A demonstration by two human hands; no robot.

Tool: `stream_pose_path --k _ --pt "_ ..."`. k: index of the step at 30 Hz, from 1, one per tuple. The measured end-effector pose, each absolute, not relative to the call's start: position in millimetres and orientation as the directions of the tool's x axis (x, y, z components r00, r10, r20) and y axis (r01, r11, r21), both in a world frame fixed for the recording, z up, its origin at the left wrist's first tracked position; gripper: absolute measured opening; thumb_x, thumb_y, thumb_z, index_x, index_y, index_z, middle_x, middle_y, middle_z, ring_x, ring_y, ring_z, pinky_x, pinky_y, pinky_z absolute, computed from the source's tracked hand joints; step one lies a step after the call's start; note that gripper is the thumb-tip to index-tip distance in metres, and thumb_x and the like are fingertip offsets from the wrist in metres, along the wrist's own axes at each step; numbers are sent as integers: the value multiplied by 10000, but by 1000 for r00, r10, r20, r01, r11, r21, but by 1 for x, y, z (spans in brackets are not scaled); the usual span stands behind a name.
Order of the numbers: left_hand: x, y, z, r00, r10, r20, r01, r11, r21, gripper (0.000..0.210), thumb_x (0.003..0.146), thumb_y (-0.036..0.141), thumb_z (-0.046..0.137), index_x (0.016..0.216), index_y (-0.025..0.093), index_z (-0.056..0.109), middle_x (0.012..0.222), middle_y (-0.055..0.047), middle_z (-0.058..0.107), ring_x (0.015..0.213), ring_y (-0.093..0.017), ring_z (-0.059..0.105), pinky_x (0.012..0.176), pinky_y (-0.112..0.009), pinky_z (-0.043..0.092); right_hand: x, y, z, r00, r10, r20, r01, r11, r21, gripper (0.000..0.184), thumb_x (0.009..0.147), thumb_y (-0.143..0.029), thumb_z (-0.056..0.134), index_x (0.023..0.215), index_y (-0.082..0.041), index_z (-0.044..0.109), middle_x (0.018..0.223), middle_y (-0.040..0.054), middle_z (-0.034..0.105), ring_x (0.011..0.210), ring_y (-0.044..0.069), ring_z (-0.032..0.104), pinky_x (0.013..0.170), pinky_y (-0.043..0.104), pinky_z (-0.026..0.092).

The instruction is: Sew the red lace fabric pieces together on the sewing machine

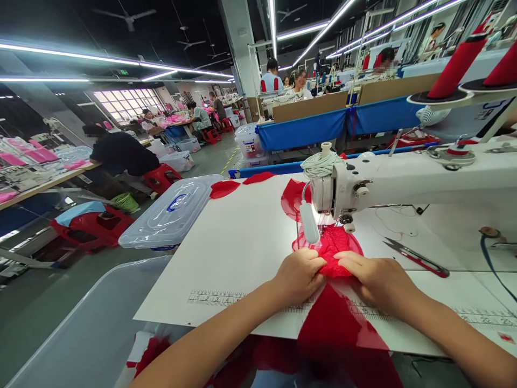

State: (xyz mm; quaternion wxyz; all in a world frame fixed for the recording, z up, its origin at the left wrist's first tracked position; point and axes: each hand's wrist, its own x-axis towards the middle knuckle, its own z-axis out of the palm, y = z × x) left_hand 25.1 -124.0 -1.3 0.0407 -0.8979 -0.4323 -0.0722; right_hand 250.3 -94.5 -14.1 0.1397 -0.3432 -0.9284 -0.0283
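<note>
Pinching the red cloth [337, 245] by its near part, the left hand [299, 276] and right hand [383, 283] flank it on the table [226, 237], under the head of the machine [407, 175]. A red panel [339, 312] points lengthwise from the hands toward the wearer, widening over the near edge. The ruler [214, 298] reads 1 to 4 at left; the bin [258, 146] label is illegible.

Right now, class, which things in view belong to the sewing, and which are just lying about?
Apparently in use: left hand, right hand, gathered red fabric, sewing machine.

Seemingly lying about: thread snips, clear plastic lid, blue-draped red stool, green basket.
</note>
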Motion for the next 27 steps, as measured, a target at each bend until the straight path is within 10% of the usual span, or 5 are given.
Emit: stream_pose_path --k 4,8,16,27 --pt "28 -126 -2 615 769 175 780 -625 7 131 873 162 564 747 190 543 742 4 534 661 -150 480 584 -275 351 251 -75 -18 -676 613 409 686 727 44 396 598 15 412 835 -244 597 1015 -8 738 528 145 571 456 304 228" --pt "31 -129 -4 643 743 187 755 -656 10 129 875 234 585 755 193 564 738 -3 532 637 -156 447 578 -295 331 249 -61 -13 -782 544 305 551 832 -69 732 557 -1 415 1205 -286 601 1246 12 673 734 168 643 533 279 345" --pt "28 -117 -10 538 814 220 825 -562 62 261 898 4 381 812 151 577 784 -69 548 699 -195 496 609 -317 365 239 -57 -22 -731 600 324 542 800 -258 269 664 12 400 749 -231 480 749 3 570 604 160 489 519 272 275" --pt "6 -80 16 548 833 79 650 -484 586 148 937 155 442 802 211 468 742 -3 557 724 -167 556 700 -280 484 233 -59 -15 -611 706 358 445 681 -582 321 553 -91 465 824 -236 559 794 21 617 704 196 539 613 287 391"
